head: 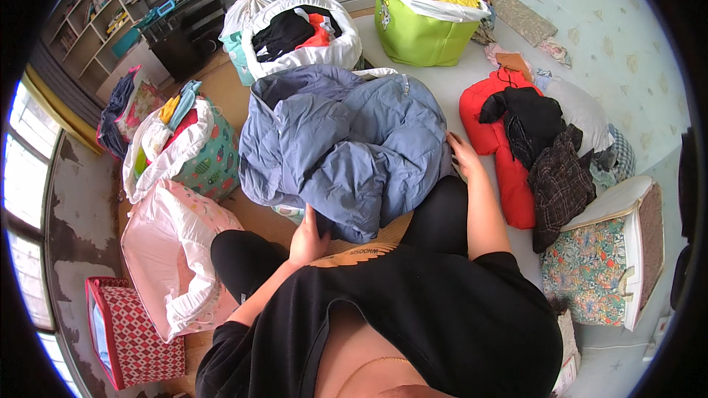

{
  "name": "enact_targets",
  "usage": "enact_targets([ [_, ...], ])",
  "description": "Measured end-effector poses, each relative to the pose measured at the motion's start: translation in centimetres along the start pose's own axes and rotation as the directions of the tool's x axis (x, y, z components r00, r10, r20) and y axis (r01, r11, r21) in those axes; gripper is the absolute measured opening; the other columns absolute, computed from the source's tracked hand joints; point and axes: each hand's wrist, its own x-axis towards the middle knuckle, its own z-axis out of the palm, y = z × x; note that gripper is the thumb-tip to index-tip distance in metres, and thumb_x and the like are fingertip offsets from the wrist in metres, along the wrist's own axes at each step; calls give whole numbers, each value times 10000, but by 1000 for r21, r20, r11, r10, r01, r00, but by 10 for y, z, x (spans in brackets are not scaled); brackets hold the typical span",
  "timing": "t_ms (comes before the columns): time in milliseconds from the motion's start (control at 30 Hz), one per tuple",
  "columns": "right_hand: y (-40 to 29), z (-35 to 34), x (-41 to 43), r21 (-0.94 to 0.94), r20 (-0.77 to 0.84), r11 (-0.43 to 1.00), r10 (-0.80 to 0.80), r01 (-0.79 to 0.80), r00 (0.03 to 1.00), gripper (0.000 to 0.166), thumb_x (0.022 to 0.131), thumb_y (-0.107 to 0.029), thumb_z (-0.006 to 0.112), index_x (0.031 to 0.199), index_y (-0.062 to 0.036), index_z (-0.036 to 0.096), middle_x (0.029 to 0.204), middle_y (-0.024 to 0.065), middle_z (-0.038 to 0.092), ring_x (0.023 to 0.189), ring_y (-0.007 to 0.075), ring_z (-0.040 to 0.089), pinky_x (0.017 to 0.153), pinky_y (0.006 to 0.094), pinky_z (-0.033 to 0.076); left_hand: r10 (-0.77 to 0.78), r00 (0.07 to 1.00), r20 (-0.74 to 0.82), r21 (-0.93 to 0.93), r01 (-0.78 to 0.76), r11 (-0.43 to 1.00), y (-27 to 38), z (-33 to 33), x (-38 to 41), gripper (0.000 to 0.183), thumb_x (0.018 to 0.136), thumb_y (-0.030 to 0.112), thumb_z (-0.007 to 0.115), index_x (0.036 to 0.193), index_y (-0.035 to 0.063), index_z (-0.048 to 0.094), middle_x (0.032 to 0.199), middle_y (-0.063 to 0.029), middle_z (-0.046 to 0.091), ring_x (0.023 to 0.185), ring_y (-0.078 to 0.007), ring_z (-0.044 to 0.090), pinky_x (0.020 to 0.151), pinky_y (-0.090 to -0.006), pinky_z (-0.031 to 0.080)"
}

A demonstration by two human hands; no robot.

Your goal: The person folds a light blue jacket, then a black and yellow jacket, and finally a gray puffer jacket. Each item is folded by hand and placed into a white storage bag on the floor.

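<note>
A large blue-grey padded garment point(354, 143), bunched into folds, lies in front of me on top of a mostly hidden storage bag. My left hand point(307, 243) grips its lower left edge; the thumb shows, while the fingers are partly hidden beneath the fabric. At the right side, my right hand point(463, 156) touches the garment's edge with its fingertips. Whether those fingers pinch the cloth is unclear. My knees, in black trousers, flank the near side of the garment.
Beyond it stand a white-lined bag of clothes point(298, 33) and a green storage bag point(420, 27). To the left are a fish-print bag point(207, 149), a pink bag point(149, 243) and a red checked box point(146, 331). Clothes including a red padded garment point(511, 193) lie right, near a floral box point(583, 271).
</note>
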Motion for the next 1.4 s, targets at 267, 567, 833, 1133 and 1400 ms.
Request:
enact_targets([
  [267,21,-29,-19,-180,167,983,49,-18,985,928,891,-598,615,1539,-42,253,1454,171,445,1301,279,464,1035,375,388,-2,524,-852,-227,-366,903,-2,-181,0,372,862,1,386,1126,-48,643,1153,-123,661,1070,-223,595,984,-333,427],
  [567,-36,86,-71,-796,345,494,-106,350,933,664,911,-483,635,1260,72,531,1121,234,673,1045,288,652,909,387,500,-61,800,-598,-18,62,998,-110,-159,-13,553,959,382,589,1350,-6,528,1420,-273,469,1374,-400,385,1142,-464,282],
  [833,-25,145,-139,-444,230,778,-381,445,895,407,902,-291,692,1114,40,588,1051,235,682,998,341,666,856,403,498,-175,664,-727,-355,-145,924,-101,-133,-31,353,917,182,663,1197,1,546,1047,-75,608,966,-177,583,911,-310,440],
  [1133,-20,132,-139,-636,485,692,14,342,874,437,901,-328,702,1094,54,615,966,171,699,867,219,659,786,361,510,-726,310,-614,-763,3,646,-161,-84,-197,148,818,10,462,946,44,529,865,-12,529,759,-100,453,697,-260,390],
  [1400,-75,167,-63,-271,179,873,-368,405,913,726,852,-382,769,1328,81,475,1132,177,656,1050,218,629,916,328,491,-456,150,-877,-451,66,890,-151,-89,-217,337,865,-80,405,1181,-9,498,1090,-74,543,989,-161,519,923,-307,421],
])
